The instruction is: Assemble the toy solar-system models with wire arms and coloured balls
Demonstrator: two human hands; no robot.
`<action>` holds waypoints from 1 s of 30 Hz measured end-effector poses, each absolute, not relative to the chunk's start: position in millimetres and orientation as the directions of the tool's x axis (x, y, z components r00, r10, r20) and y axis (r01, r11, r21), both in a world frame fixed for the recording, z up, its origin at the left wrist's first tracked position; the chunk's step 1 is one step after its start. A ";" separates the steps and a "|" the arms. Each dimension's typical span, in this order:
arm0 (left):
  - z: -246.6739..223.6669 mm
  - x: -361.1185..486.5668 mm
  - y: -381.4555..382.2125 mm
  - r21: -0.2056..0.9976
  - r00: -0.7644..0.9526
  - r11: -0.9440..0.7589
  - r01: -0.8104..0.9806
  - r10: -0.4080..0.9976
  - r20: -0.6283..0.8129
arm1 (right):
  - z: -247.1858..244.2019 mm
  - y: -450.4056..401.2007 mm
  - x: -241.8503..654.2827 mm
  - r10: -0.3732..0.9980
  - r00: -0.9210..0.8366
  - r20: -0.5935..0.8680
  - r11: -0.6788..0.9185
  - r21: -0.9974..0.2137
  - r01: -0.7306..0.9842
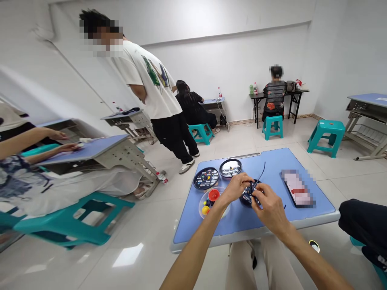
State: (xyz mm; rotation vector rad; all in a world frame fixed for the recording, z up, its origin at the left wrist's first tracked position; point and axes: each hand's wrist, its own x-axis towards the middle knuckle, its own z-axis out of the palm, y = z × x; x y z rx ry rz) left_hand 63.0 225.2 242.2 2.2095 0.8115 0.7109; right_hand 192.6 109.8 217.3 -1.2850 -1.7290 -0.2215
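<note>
A thin dark strip (260,173), like a cord or narrow tube, rises from between my hands above the desk. My left hand (238,186) pinches its lower part from the left. From the right, the fingers of my right hand (270,204) are closed on the same dark piece; where they meet, the details are too small to make out. Beneath both hands lies a dark round disc (247,199) with small printed pictures, partly covered. Left of it stands a clear round tub (202,210) containing a red cup (214,195), a yellow piece (205,210) and small dark bits.
Two more dark-rimmed round pieces (206,178) lie at the blue desk's (193,217) back left. A phone-like slab (298,188), partly pixelated, lies on the right. A standing person (151,80) is beyond the desk; others sit on stools (272,128).
</note>
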 end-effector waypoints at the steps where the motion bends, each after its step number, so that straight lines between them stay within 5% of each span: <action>1: 244.0 62.7 227.4 0.730 0.675 -0.589 0.345 0.696 0.242 | 216.6 110.5 192.0 0.653 -0.035 0.756 0.449 -0.350 0.822; 30: 222.4 66.3 227.9 0.593 0.617 -0.568 0.570 0.773 0.147 | 170.3 113.3 198.6 0.705 -0.302 0.641 0.511 -0.166 0.843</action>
